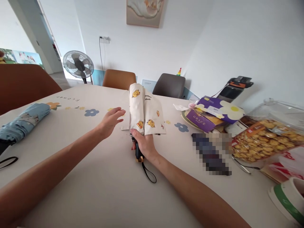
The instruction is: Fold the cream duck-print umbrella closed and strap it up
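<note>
A cream folding umbrella (pixel 144 109) printed with yellow ducks points away from me over the table. My right hand (pixel 143 144) is wrapped round its black handle, and a black wrist strap (pixel 149 174) trails from the handle onto the table. My left hand (pixel 111 122) hovers just left of the umbrella's canopy with fingers stretched out, holding nothing and not touching the fabric.
A folded blue umbrella (pixel 22 123) lies at the table's left edge. On the right are a purple box (pixel 209 115), a bag of snacks (pixel 261 141), a clear container and a bowl (pixel 288 196). Chairs (pixel 118 79) and a fan (pixel 78 65) stand behind the table (pixel 99 190).
</note>
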